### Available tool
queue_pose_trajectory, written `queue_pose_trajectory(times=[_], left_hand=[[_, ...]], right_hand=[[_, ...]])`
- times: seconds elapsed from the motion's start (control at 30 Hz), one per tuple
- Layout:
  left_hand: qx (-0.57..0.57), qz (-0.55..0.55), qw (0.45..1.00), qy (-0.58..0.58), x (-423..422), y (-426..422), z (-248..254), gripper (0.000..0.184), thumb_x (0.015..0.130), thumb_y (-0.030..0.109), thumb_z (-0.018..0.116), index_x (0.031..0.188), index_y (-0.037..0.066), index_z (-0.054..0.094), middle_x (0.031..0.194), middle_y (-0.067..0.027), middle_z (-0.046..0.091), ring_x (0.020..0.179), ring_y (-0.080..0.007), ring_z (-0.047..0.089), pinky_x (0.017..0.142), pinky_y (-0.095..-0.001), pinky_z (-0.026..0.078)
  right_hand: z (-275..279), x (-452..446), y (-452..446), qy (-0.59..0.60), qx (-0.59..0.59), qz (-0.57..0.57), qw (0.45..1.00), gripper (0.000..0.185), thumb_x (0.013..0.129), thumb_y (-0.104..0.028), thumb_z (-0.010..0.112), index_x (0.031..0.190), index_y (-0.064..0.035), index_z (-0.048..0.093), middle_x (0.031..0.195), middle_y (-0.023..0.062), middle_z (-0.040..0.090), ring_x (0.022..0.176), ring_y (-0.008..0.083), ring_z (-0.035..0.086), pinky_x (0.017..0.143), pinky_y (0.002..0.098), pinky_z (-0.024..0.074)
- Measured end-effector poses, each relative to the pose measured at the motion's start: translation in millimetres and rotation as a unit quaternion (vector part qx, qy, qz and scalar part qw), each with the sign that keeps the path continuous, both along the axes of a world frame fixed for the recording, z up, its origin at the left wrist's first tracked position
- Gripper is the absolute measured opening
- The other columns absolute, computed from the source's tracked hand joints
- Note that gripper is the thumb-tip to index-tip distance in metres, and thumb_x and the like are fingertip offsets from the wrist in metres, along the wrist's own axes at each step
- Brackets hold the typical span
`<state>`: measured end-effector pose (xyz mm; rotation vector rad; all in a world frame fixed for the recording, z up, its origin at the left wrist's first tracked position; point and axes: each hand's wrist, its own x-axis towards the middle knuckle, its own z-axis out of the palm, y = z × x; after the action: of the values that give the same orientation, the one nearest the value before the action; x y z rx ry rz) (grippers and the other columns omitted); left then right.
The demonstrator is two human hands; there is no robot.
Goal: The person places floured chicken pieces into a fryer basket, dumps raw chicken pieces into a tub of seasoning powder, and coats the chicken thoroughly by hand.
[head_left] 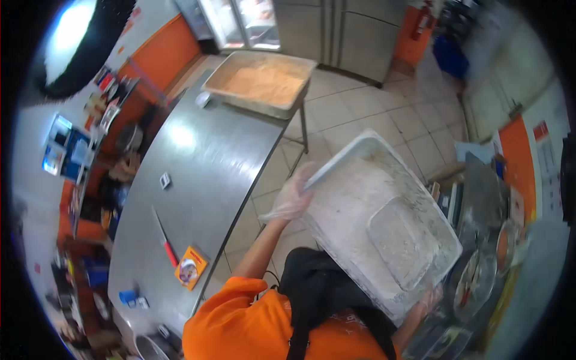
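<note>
Here, tilted whitish tub (348, 204) between left hand (293, 197) and right hand (428, 299).

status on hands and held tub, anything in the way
Left hand, right hand at tub edges. Tub off table, white-dusted. No obstruction apparent.

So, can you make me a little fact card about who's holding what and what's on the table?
Left hand: clear glove, gripping the white-dusted tray by its rim
Right hand: at that tray's lower end
Table: shiny metal
Far end: tub of orange-tan powder
Near end: red-handled knife beside orange printed packet
Floor: pale tiles
</note>
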<state>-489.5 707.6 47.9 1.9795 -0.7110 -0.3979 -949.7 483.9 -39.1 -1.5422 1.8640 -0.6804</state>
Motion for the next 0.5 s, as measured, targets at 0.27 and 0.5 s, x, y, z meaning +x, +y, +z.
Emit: queue_pose_trajectory(times=[0.27, 0.5], left_hand=[[0.105, 0.453, 0.881, 0.088, -3, 185, -46, 0.025, 0.089, 0.015, 0.058, 0.109, 0.001, 0.063, 0.087, -0.0115, 0.064, 0.077, -0.0193, 0.059, 0.075, -0.0313, 0.047], [0.165, 0.678, 0.715, 0.041, -61, 284, -61, 0.025, 0.091, 0.023, 0.053, 0.09, 0.0, 0.062, 0.072, -0.0079, 0.055, 0.069, -0.0189, 0.052, 0.065, -0.0332, 0.043]], right_hand=[[21, 338, -93, -0.044, 0.027, 0.471, 0.881, 0.03, 0.084, -0.016, 0.062, 0.109, 0.0011, 0.064, 0.096, 0.014, 0.065, 0.088, 0.0227, 0.059, 0.082, 0.038, 0.0466], [-40, 606, 25, -0.064, 0.032, 0.687, 0.723, 0.032, 0.076, -0.018, 0.069, 0.104, -0.0012, 0.066, 0.097, 0.0208, 0.066, 0.093, 0.036, 0.064, 0.084, 0.0432, 0.049]])
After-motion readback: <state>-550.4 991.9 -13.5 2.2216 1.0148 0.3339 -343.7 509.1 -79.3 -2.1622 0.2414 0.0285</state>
